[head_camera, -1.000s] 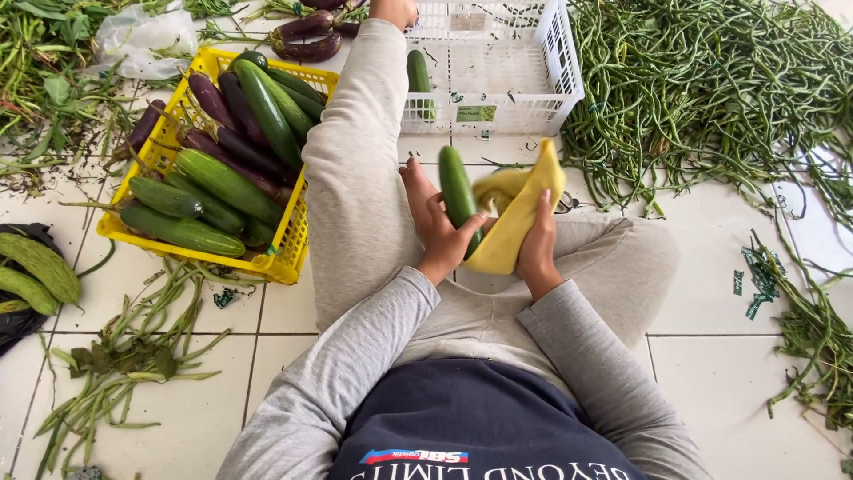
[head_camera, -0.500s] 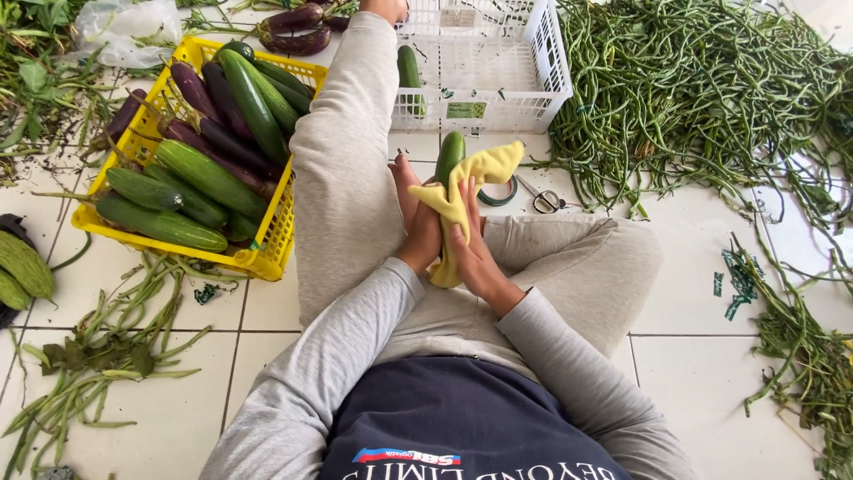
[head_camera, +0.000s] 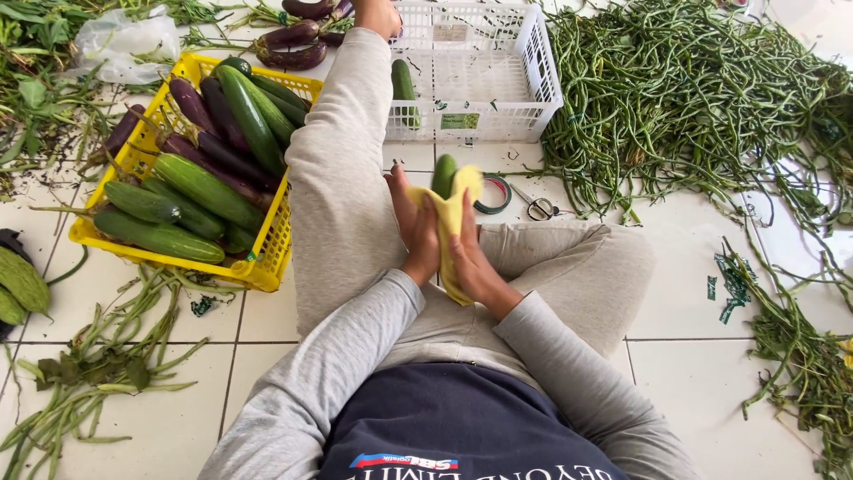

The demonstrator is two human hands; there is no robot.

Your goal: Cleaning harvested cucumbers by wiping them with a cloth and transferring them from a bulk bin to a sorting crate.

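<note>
Head view: left hand [head_camera: 416,233] and right hand [head_camera: 468,258] grip closed around yellow cloth [head_camera: 451,216]; cucumber [head_camera: 443,174] wrapped between palms.

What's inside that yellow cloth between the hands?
A green cucumber: only its top end pokes out of the yellow cloth. The left hand and right hand press the cloth around it, hiding the rest.

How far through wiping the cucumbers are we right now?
Looks early. One cucumber already lies in the white crate. Another cucumber is in hand: the left hand and right hand press a yellow cloth around it, only its tip showing. Left: the yellow crate is full of cucumbers and purple eggplants.
</note>
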